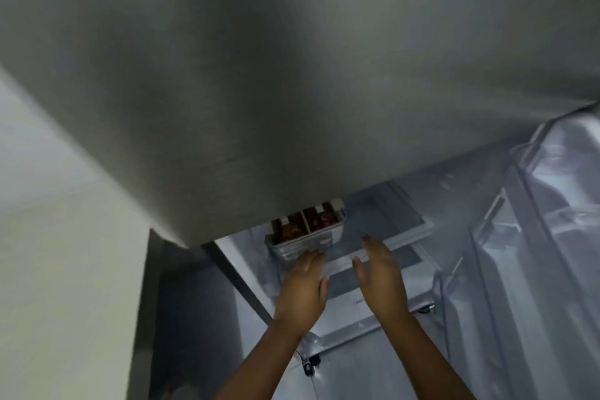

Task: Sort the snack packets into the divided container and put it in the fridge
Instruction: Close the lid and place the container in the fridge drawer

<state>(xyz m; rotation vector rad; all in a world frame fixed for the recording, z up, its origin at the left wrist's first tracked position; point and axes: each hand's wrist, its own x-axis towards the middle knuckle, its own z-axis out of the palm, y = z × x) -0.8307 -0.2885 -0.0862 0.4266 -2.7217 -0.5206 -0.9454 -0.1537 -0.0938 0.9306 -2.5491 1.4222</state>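
The divided container (306, 232) sits on a fridge shelf (389, 237), brown snack packets (319, 221) filling its compartments, so I judge sorting and placing done. My left hand (303, 286) touches its front with straight fingers; my right hand (380, 273) hovers spread, holding nothing. I reckon only closing the fridge remains.

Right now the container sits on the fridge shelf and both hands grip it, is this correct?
Not quite. The head view shows the container on the fridge shelf, but neither hand grips it: the left hand touches it with straight fingers, the right hand is apart.
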